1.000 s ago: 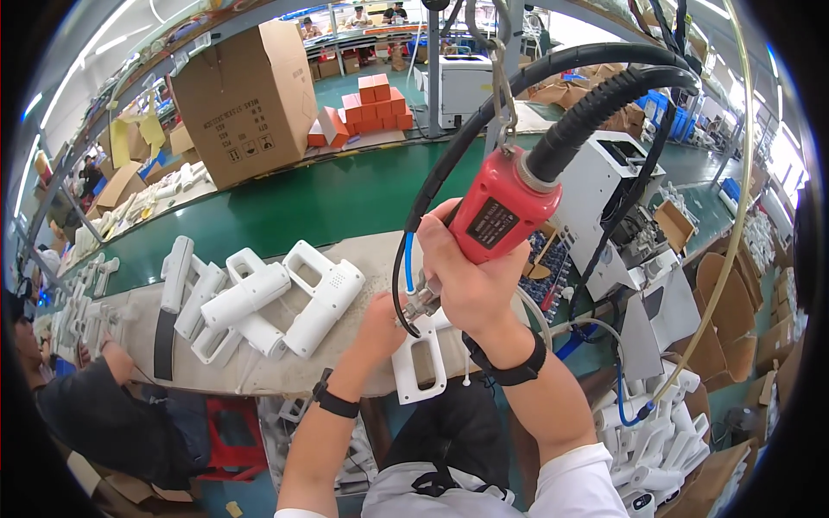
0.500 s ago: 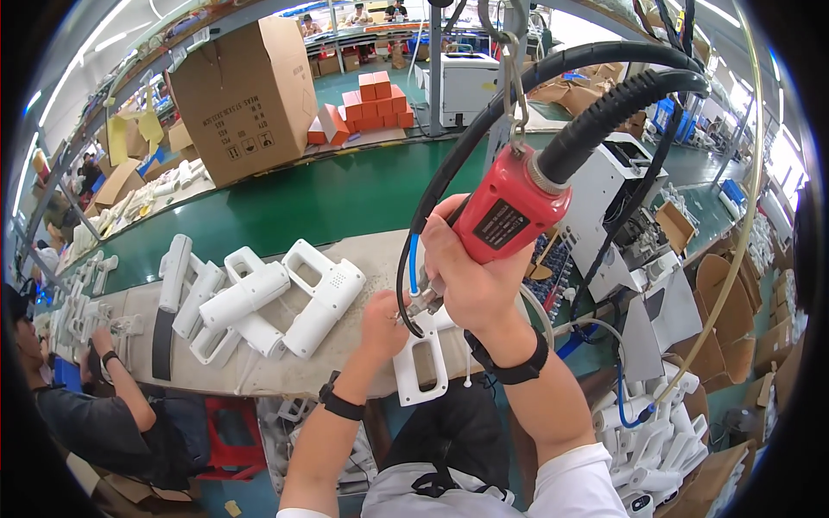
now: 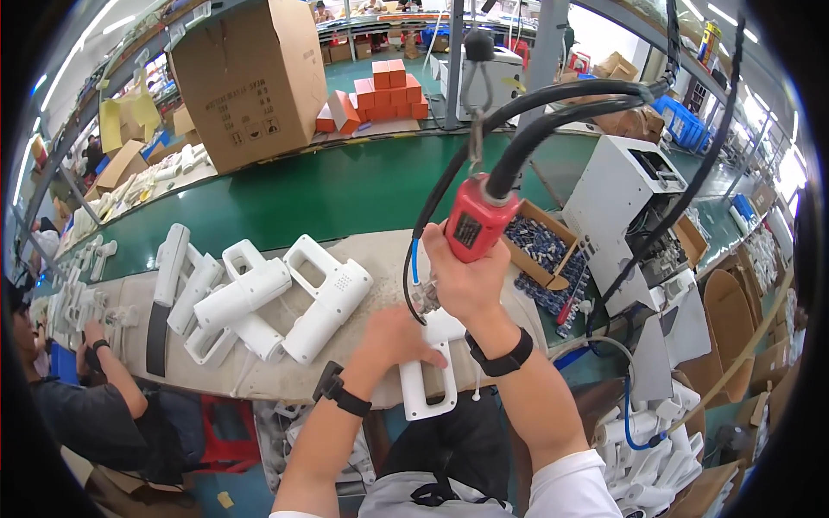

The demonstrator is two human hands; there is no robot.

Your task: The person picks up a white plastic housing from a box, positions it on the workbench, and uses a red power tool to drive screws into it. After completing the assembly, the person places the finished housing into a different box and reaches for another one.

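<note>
My right hand (image 3: 471, 274) wraps round a red power screwdriver (image 3: 480, 216) that hangs from a metal hook. The driver stands upright, a thick black cable rising from its top. Its lower end meets a white gun-shaped plastic housing (image 3: 429, 399) on the bench in front of me; the tip is hidden behind my hands. My left hand (image 3: 399, 337) grips this housing, thumb lying across its looped handle. A blue air tube (image 3: 414, 262) runs down beside the driver. To the left lie several similar white housings (image 3: 328, 298), some leaning on each other.
A green conveyor belt (image 3: 285, 207) crosses behind the bench. Small dark screws fill a cardboard tray (image 3: 540, 246) at right, near a white machine (image 3: 626, 216). Orange boxes (image 3: 389, 95) and a large carton (image 3: 250, 86) stand beyond. A co-worker (image 3: 112, 414) sits at left.
The driver and my right hand have moved slightly down and left in the picture. My left hand has shifted lower, its thumb now over the handle. The whole view has tilted a little.
</note>
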